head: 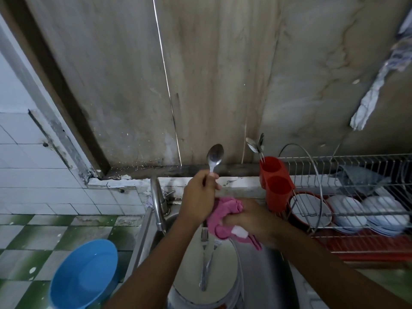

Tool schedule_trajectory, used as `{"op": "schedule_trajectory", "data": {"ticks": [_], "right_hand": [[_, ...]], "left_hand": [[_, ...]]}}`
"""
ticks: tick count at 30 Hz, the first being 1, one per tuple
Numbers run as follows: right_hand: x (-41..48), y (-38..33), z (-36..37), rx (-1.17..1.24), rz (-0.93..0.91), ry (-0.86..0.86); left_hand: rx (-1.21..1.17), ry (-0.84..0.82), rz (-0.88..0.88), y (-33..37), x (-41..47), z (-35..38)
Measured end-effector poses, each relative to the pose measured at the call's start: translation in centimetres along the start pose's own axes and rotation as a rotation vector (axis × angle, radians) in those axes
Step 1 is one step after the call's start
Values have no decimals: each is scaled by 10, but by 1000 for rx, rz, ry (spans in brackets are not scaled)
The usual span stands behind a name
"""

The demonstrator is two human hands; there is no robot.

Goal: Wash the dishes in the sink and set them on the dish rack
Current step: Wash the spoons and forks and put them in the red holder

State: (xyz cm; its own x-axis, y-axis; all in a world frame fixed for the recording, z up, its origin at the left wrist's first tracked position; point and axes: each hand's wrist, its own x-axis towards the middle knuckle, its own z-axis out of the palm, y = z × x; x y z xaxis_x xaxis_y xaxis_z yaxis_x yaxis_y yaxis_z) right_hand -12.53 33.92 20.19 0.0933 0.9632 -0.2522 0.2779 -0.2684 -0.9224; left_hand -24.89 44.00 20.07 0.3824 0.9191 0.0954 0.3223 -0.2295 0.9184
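Observation:
My left hand (199,197) grips the handle of a steel spoon (214,156), bowl pointing up toward the wall. My right hand (247,217) holds a pink cloth (220,216) just below and right of it. Beneath both hands, a stack of white plates (223,284) lies in the steel sink (274,275) with forks (206,255) on top. The wire dish rack (347,221) stands to the right, holding white plates (365,214) and a red cutlery holder (275,184) with spoons (256,144) in it.
A steel faucet (157,204) rises at the sink's left edge. A blue basin (84,275) with water sits on the green-and-white tiled floor at lower left. A stained wall stands close behind. A cloth (383,70) hangs at upper right.

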Motion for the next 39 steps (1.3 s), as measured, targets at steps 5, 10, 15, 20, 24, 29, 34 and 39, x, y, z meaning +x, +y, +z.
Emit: {"op": "schedule_trajectory", "data": {"ticks": [5,10,15,20,24,29,34,39], "right_hand": [[-8,-19,-25,-301,-135,375],[18,-36,-35,-670,-639,605],[23,-23,-15,-754,-552,417],[26,-28,0,-655,-580,487],[31,-28,1,-651,-559,492],[33,-21,9,-549,-516,498],[45,1,1,-955,-598,546],[52,16,3,-727,-505,608]], "left_hand": [[68,-68,-153,-12,6,-5],[-68,-139,-186,-2,-13,7],[-33,-112,-124,7,-21,0],[35,-95,-78,9,-17,-7],[59,-135,-74,7,-18,-11],[67,-135,-94,1,-19,-12],[-236,-231,-303,2,-21,-17],[-308,-210,-448,-7,-21,-11]]}}
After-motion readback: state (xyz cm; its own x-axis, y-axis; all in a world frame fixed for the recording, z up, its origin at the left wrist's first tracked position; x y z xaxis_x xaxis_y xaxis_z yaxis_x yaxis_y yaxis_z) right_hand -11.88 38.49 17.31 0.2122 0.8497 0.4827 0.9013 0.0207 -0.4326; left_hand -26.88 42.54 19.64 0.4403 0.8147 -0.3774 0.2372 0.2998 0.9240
